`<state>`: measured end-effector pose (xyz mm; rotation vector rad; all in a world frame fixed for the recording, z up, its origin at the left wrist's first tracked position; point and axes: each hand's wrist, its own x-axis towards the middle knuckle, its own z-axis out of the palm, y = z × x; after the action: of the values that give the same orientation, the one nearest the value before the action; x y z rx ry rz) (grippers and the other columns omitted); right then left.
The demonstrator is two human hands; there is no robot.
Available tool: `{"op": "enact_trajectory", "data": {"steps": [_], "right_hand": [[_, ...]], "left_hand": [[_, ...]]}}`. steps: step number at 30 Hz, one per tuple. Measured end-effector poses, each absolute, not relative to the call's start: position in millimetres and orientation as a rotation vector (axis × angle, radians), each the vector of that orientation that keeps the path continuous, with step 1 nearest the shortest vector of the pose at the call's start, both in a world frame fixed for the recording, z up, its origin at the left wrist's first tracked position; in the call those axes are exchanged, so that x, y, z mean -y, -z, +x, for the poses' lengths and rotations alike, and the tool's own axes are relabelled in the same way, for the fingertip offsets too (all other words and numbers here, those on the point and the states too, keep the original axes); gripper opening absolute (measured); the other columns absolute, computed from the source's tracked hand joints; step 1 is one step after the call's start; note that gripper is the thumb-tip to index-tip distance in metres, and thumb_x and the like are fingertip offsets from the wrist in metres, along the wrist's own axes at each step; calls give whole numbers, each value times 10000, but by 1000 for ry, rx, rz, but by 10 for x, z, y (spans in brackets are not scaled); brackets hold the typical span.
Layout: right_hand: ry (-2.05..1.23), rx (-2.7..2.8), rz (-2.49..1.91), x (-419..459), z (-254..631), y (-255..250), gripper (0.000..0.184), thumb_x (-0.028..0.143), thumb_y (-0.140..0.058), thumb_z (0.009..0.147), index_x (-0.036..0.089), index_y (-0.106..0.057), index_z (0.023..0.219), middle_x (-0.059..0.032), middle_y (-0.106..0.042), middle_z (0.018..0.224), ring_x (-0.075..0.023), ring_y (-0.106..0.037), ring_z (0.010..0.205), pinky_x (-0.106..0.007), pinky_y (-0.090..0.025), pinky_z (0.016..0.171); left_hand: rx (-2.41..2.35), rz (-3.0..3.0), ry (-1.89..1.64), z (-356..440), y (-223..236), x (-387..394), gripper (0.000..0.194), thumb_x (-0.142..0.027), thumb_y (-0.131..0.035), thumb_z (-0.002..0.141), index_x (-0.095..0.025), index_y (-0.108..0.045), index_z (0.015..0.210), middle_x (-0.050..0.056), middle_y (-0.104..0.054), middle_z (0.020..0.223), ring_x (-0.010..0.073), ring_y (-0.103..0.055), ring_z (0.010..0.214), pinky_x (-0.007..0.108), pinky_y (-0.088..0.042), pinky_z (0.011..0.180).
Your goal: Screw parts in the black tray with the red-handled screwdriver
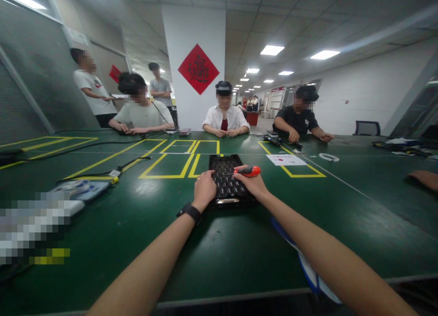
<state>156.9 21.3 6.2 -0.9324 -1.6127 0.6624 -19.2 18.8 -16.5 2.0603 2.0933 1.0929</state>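
A black rectangular case (pixel 226 188) with rows of small dark, shiny pieces in it lies on the green table in front of me. My left hand (pixel 205 188), with a black band on its wrist, is closed on the case's left edge, fingers partly curled over it. In my right hand (pixel 253 181) is a screwdriver (pixel 251 171) with an orange-red and black handle. Its shaft points left across the inside of the case, low over the pieces. Whether the tip touches anything is too small to tell.
Yellow tape outlines (pixel 164 176) mark the green table (pixel 137 243). A printed sheet (pixel 286 160) and a white ring (pixel 328 157) lie to the right. Cables and a bagged item (pixel 89 188) are at left. Several people sit or stand beyond the table.
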Motion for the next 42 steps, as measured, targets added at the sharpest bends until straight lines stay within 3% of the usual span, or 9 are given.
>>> {"op": "enact_trajectory", "data": {"steps": [11, 16, 20, 28, 35, 42], "right_hand": [[-747, 1569, -934, -227, 1551, -52, 255, 304, -609, 620, 178, -639, 840, -12, -657, 758, -139, -597, 731, -285, -446, 757], [-909, 1250, -911, -325, 1586, -18, 213, 312, -565, 649, 151, -621, 777, -9, -619, 568, -113, -547, 529, -229, -426, 542], [-968, 1080, -910, -385, 1631, -5, 213, 338, -544, 652, 134, -602, 669, -10, -592, 524, -85, -483, 448, -206, -380, 464], [-1076, 969, -860, -348, 1639, -46, 204, 337, -533, 670, 139, -576, 642, 0, -559, 478, -84, -468, 425, -205, -356, 431], [-1053, 958, -870, -352, 1636, -37, 197, 336, -527, 671, 145, -566, 638, 6, -553, 477, -84, -464, 423, -212, -360, 438], [-973, 925, -866, -363, 1658, -25, 197, 347, -528, 670, 154, -558, 639, 12, -525, 466, -90, -449, 422, -218, -355, 423]], "left_hand": [[-2130, 2105, -1051, -192, 154, -176, 293, -174, -388, 798, -202, -561, 1033, 87, -566, 1070, 226, -508, 994, 350, -384, 849], [-2078, 2172, -1102, -194, 125, -140, 266, -190, -452, 774, -208, -568, 1012, 81, -586, 1043, 236, -508, 994, 367, -375, 842], [-1936, 2184, -1133, -198, 110, -134, 283, -227, -555, 726, -211, -569, 1009, 47, -630, 975, 206, -545, 941, 342, -378, 842], [-1690, 2171, -1152, -207, 159, -212, 192, -320, -620, 685, -190, -651, 824, 23, -664, 784, 158, -593, 750, 272, -418, 711], [-1612, 2177, -1244, -188, 131, -169, 210, -309, -610, 697, -197, -636, 874, 1, -650, 740, 131, -580, 684, 250, -419, 672], [-1670, 2218, -1209, -174, 96, -142, 176, -282, -570, 739, -210, -666, 866, 23, -667, 781, 155, -591, 743, 269, -423, 724]]}}
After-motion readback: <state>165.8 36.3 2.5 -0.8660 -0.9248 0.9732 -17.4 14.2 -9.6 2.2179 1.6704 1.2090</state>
